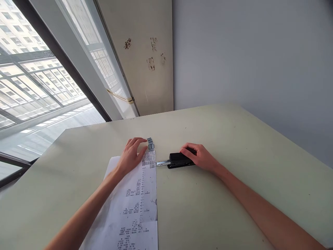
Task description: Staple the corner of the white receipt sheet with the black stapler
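A black stapler (179, 159) lies on the table, a silver metal strip (163, 163) jutting from its left end as far as the paper's right edge. My right hand (199, 155) is closed around the stapler's right part, thumb on top. Several small grey staple strips (151, 144) lie in a short row just beyond the paper's top edge. My left hand (132, 152) is beside them, thumb and fingers apart; I cannot tell whether the fingertips touch them. Under my left hand and forearm lies a printed white paper (148, 208), with dense text near its top right corner.
The pale table (221, 208) reaches to a grey wall (247, 52) on the right and back. A cream panel (145, 86) with brown stains stands behind it. To the left are large windows (39, 76) with a dark frame.
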Demonstrator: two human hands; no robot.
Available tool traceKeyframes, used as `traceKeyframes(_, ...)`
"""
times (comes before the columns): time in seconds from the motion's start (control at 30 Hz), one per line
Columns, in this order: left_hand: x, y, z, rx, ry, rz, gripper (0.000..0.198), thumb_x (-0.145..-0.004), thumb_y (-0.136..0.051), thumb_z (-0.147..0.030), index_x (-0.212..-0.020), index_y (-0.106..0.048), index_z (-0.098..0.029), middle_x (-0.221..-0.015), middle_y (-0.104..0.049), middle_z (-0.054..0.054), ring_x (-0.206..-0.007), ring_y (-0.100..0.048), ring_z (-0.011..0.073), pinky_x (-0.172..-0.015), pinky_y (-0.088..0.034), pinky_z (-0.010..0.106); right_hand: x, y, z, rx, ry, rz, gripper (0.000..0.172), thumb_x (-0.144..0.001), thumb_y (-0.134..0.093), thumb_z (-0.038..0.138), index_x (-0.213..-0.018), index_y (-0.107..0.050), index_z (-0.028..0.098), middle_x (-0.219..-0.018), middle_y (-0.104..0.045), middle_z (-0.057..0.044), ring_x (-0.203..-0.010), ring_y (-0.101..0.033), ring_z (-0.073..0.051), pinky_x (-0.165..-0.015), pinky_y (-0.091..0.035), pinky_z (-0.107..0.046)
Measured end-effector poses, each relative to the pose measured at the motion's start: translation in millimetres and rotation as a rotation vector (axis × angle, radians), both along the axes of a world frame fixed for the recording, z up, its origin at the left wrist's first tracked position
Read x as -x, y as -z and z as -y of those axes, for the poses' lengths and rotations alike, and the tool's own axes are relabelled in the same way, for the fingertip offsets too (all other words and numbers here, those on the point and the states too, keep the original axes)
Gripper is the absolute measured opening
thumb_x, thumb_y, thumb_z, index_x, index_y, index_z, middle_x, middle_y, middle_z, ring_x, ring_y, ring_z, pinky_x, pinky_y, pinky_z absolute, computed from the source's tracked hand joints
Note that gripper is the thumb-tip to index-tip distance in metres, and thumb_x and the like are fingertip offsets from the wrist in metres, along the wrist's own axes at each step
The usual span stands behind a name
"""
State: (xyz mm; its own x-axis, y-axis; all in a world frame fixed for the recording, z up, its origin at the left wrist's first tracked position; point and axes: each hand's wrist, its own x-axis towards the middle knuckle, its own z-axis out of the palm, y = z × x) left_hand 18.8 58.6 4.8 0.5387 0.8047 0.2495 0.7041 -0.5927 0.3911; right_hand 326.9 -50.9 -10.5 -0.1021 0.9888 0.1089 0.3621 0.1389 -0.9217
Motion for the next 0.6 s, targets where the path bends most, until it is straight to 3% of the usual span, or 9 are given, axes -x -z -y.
traceKeyframes(0.13, -14, -6.8, -40, 0.055, -0.100, -0.022, 0.043, -0.101, -0.052, -0.054, -0.122, -0.072, -0.022, -0.121, -0.072, 0.012, -0.119, -0.061, 0.0322, -0.110, -0.044, 0.052, 0, -0.2, 0, 0.006, -0.004, -0.019, 0.044, -0.101, -0.054, 0.063, -0.088, -0.069, 0.024, -0.076, -0.061, 0.002, -0.064, -0.043, -0.015, -0.059, -0.035, -0.030)
traceKeyframes(0.27, -22, -2.7, -67, 0.120, -0.127, -0.043, 0.038, -0.094, -0.061, -0.056, -0.105, -0.078, -0.024, -0.109, -0.075, 0.010, -0.103, -0.066, 0.0295, -0.104, -0.047, 0.048, -1, 1.3, -1, -0.001, -0.008, -0.019, 0.045, -0.101, -0.053, 0.064, -0.088, -0.070, 0.024, -0.076, -0.062, 0.002, -0.063, -0.044, -0.015, -0.059, -0.036, -0.030)
traceKeyframes(0.4, -20, 6.7, -76, 0.173, -0.179, -0.031, 0.039, -0.092, -0.063, -0.056, -0.102, -0.080, -0.023, -0.107, -0.074, 0.010, -0.097, -0.068, 0.0275, -0.094, -0.052, 0.041, -1, 1.6, -1, -0.005, -0.009, -0.015, 0.045, -0.100, -0.053, 0.064, -0.089, -0.070, 0.024, -0.078, -0.064, 0.002, -0.064, -0.046, -0.015, -0.060, -0.038, -0.030)
traceKeyframes(0.6, -4, 8.2, -78, 0.186, -0.242, 0.005, 0.039, -0.093, -0.059, -0.054, -0.103, -0.078, -0.021, -0.112, -0.073, 0.012, -0.100, -0.066, 0.0279, -0.095, -0.051, 0.042, 0, 0.9, 0, 0.012, -0.005, -0.002, 0.047, -0.101, -0.052, 0.066, -0.088, -0.070, 0.024, -0.076, -0.061, 0.002, -0.064, -0.044, -0.015, -0.059, -0.037, -0.030)
